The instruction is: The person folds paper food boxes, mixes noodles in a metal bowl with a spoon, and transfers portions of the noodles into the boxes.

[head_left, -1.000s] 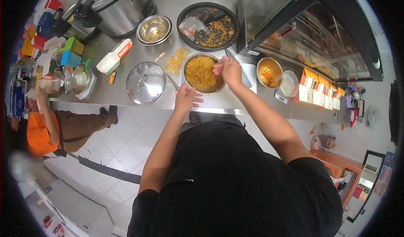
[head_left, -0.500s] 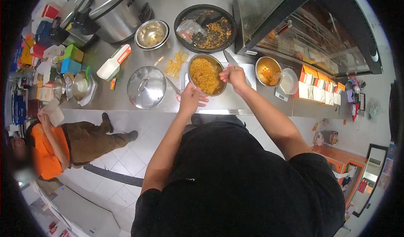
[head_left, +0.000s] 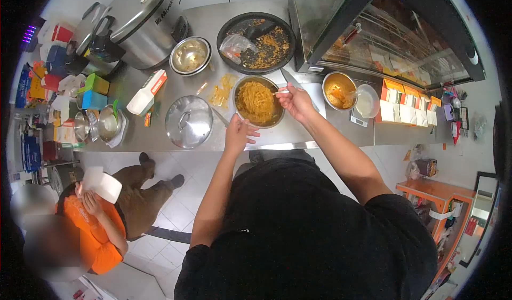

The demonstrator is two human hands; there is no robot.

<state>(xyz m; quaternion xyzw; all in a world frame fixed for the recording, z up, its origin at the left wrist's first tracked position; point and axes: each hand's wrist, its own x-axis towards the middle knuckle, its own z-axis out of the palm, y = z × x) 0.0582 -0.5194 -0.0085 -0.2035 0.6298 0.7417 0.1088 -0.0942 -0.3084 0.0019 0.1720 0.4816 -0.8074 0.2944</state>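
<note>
1. Steel bowl [head_left: 277, 109], just above the middle of the frame: the noodles [head_left: 255, 102] sit in it.
2. A second ago the right hand [head_left: 292, 98] reached over the bowl; now it has drawn out to the right rim, and a thin pale utensil [head_left: 281, 91] shows. I take it the noodles are still being worked.
3. That hand is closed in a pinch on the utensil.
4. The left hand [head_left: 240, 133] stays at the bowl's lower-left rim, fingers loosely spread; whether it truly grips, I can't tell from here.
5. The noodles look golden-yellow, tangled and moist, heaped toward the left, with bare wall at the right.
6. Around the bowl: a lid [head_left: 189, 123] to its left, a black pan [head_left: 291, 36] above, a knife [head_left: 292, 80] to the upper right.
7. At lower left, a co-worker [head_left: 101, 236] has shifted lower in the frame, holding up a white box [head_left: 109, 187].
</note>
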